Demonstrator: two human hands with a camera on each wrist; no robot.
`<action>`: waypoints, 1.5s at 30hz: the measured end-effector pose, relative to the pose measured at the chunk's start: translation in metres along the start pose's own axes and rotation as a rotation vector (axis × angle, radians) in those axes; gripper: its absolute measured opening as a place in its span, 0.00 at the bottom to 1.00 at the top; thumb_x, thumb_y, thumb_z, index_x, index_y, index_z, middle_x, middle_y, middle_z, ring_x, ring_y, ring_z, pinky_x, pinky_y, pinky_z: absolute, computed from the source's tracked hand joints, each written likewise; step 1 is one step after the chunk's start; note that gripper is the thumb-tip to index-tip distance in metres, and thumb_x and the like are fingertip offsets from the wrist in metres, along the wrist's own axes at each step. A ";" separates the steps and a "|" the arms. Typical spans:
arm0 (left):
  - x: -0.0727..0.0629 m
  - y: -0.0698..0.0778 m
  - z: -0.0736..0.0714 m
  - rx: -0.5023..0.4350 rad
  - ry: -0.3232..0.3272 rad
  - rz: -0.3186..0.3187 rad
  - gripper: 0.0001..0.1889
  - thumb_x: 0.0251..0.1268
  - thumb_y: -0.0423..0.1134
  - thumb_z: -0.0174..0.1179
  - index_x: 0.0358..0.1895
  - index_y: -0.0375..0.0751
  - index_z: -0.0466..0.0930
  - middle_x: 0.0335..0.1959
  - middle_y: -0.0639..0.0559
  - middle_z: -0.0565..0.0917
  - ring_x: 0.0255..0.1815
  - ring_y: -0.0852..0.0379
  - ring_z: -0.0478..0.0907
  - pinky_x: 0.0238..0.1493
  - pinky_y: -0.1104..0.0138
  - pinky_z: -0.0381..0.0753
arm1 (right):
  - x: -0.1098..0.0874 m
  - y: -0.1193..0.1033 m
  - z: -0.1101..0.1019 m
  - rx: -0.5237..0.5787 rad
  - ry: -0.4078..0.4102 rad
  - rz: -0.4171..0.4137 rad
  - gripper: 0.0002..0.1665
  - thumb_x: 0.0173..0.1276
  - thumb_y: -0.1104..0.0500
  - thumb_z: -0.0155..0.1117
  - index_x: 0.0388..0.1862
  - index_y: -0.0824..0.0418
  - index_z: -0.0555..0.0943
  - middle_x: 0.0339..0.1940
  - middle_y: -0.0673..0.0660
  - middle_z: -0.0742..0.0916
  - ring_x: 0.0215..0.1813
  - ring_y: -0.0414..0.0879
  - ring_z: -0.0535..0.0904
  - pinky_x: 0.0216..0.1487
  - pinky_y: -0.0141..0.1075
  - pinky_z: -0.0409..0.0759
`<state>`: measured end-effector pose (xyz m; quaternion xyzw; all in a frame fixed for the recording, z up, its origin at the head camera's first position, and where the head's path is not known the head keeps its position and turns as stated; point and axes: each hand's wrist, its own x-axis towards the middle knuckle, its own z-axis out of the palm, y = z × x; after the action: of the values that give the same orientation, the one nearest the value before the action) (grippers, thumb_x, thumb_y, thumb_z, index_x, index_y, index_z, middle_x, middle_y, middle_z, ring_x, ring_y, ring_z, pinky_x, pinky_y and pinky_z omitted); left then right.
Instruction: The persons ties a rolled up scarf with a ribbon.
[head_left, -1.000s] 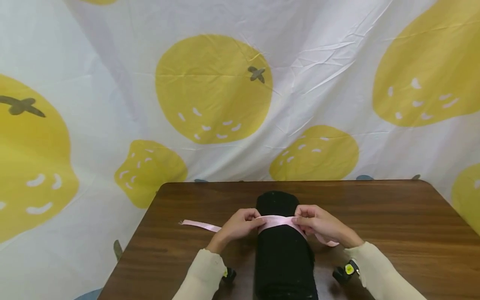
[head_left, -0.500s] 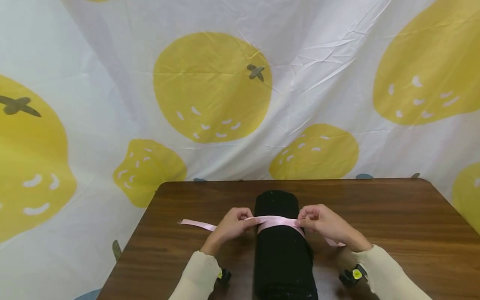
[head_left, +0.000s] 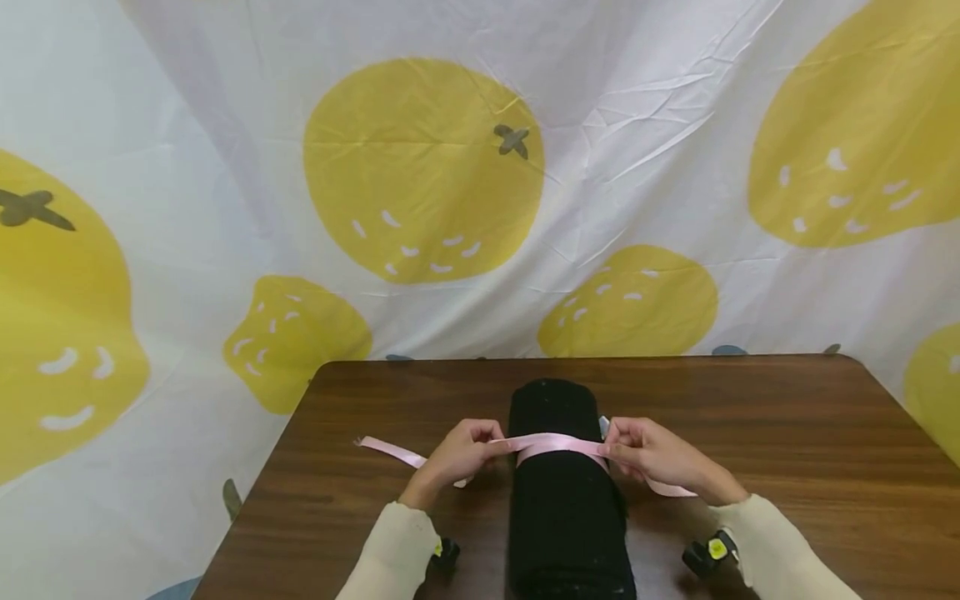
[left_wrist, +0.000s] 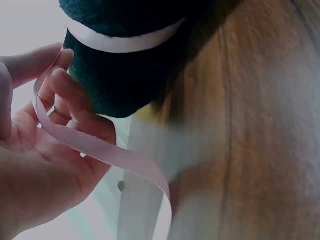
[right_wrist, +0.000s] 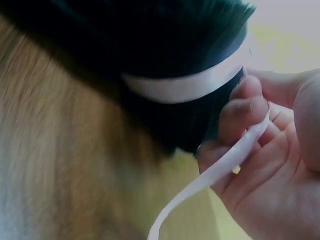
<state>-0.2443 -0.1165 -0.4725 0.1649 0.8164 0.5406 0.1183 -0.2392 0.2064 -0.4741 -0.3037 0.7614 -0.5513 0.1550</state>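
Note:
A rolled black cloth (head_left: 566, 525) lies lengthwise on the table, its pile showing dark green in the wrist views. Around its far half runs a pink ribbon (head_left: 557, 444), crossed over itself on top. My left hand (head_left: 461, 454) pinches the ribbon between thumb and forefinger at the roll's left side. On the right side my right hand (head_left: 660, 454) pinches the other length the same way. In the left wrist view the loose ribbon tail (left_wrist: 110, 152) drops across the palm; another ribbon tail (right_wrist: 215, 170) hangs from the right fingers in the right wrist view.
The brown wooden table (head_left: 787, 433) has rounded far corners. Behind it hangs a white curtain (head_left: 637, 167) printed with yellow fruit. The left ribbon end (head_left: 382, 448) lies on the tabletop. Black wrist devices (head_left: 705, 557) sit under both cuffs.
Both hands have moved apart, outward from the roll, drawing the crossed ribbon out to either side. The right-hand tail has shifted slightly right. The roll stays in place.

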 end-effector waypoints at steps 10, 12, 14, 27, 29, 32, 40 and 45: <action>0.005 -0.017 0.003 -0.104 -0.119 -0.074 0.20 0.69 0.45 0.62 0.35 0.26 0.74 0.18 0.56 0.64 0.11 0.61 0.56 0.14 0.71 0.56 | 0.002 0.037 0.003 0.306 -0.109 -0.106 0.12 0.78 0.69 0.46 0.34 0.77 0.63 0.18 0.65 0.63 0.22 0.57 0.57 0.23 0.37 0.62; 0.006 -0.020 0.004 -0.125 -0.137 -0.098 0.20 0.69 0.46 0.62 0.36 0.26 0.73 0.18 0.56 0.63 0.09 0.62 0.52 0.11 0.71 0.54 | 0.002 0.040 0.004 0.311 -0.107 -0.120 0.12 0.78 0.69 0.47 0.34 0.77 0.63 0.19 0.66 0.62 0.22 0.59 0.57 0.23 0.38 0.62; 0.007 -0.021 0.005 -0.122 -0.145 -0.105 0.20 0.69 0.46 0.62 0.37 0.27 0.74 0.19 0.55 0.64 0.09 0.62 0.52 0.11 0.71 0.54 | 0.002 0.041 0.004 0.309 -0.105 -0.132 0.12 0.78 0.69 0.46 0.34 0.78 0.63 0.19 0.67 0.63 0.22 0.60 0.57 0.23 0.39 0.62; 0.008 -0.023 0.012 -0.119 -0.146 -0.106 0.17 0.70 0.45 0.60 0.37 0.30 0.77 0.23 0.50 0.67 0.10 0.61 0.54 0.12 0.71 0.55 | -0.002 0.040 0.001 0.335 -0.124 -0.054 0.13 0.78 0.67 0.47 0.37 0.78 0.63 0.21 0.53 0.73 0.25 0.39 0.72 0.31 0.28 0.74; 0.008 -0.022 0.011 -0.121 -0.144 -0.109 0.17 0.70 0.46 0.60 0.37 0.30 0.77 0.24 0.50 0.67 0.10 0.61 0.54 0.12 0.71 0.55 | -0.002 0.039 0.001 0.339 -0.129 -0.045 0.13 0.79 0.67 0.47 0.37 0.79 0.63 0.23 0.50 0.75 0.26 0.38 0.73 0.32 0.28 0.74; 0.008 -0.022 0.011 -0.118 -0.129 -0.109 0.18 0.69 0.46 0.61 0.37 0.30 0.78 0.24 0.49 0.68 0.11 0.60 0.55 0.13 0.71 0.55 | -0.002 0.038 0.000 0.341 -0.132 -0.035 0.14 0.79 0.66 0.47 0.37 0.79 0.63 0.24 0.49 0.76 0.28 0.38 0.74 0.33 0.28 0.75; 0.010 -0.018 0.014 -0.032 -0.043 -0.034 0.15 0.68 0.44 0.62 0.32 0.32 0.81 0.24 0.49 0.73 0.28 0.55 0.69 0.31 0.67 0.67 | -0.002 0.037 -0.001 0.349 -0.129 -0.014 0.13 0.78 0.67 0.49 0.39 0.80 0.64 0.25 0.50 0.77 0.28 0.39 0.76 0.36 0.29 0.76; 0.008 -0.014 0.017 0.001 0.021 -0.024 0.13 0.65 0.44 0.65 0.31 0.35 0.85 0.29 0.37 0.79 0.31 0.55 0.72 0.35 0.65 0.70 | -0.004 0.034 -0.001 0.332 -0.105 0.013 0.13 0.77 0.66 0.52 0.40 0.78 0.66 0.25 0.50 0.77 0.29 0.40 0.76 0.36 0.31 0.77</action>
<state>-0.2476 -0.1037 -0.4922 0.1493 0.8197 0.5407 0.1161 -0.2470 0.2166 -0.5057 -0.2971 0.6526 -0.6520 0.2462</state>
